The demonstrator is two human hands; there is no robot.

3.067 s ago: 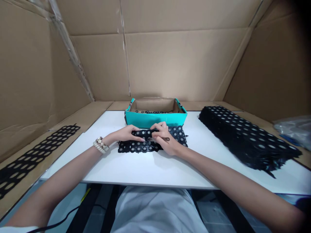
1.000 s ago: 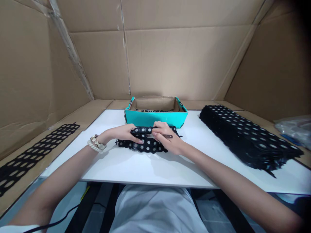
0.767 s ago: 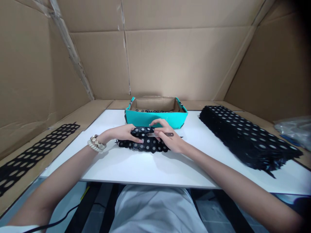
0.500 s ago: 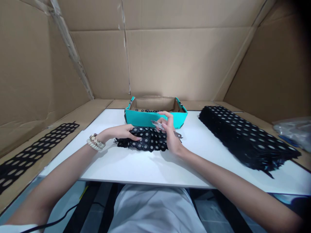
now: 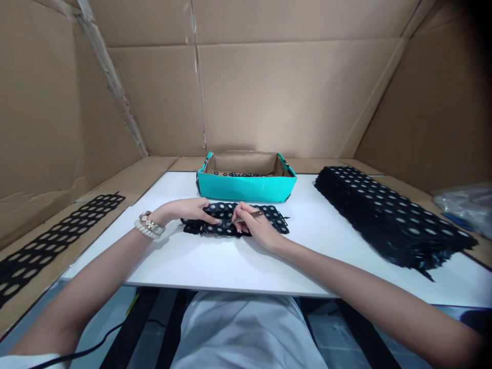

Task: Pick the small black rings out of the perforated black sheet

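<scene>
A stack of black sheets point(image 5: 274, 218) with rows of round holes or pale dots lies on the white table in front of me. At its left part, my left hand point(image 5: 196, 209) grips it, with the thumb lying across the top and the other fingers partly hidden behind. My right hand point(image 5: 251, 223) is closed in a pen-like hold on slim metal tweezers point(image 5: 257, 213). Their tip points down and left at the sheets' middle, close to my left thumb. Whether the tip has caught anything is too small to tell.
Behind the sheets stands a turquoise-fronted cardboard box point(image 5: 246, 188) with black dotted pieces inside. A tall pile of black dotted sheets point(image 5: 384, 215) lies at right, near a clear plastic bag point(image 5: 465, 207). A perforated black strip point(image 5: 57, 236) rests at left. Cardboard walls point(image 5: 292, 97) enclose the table.
My right hand has come down and left from above the sheets, bringing the tweezers' tip onto their middle. The raised fingers have curled in. My left hand stays almost still.
</scene>
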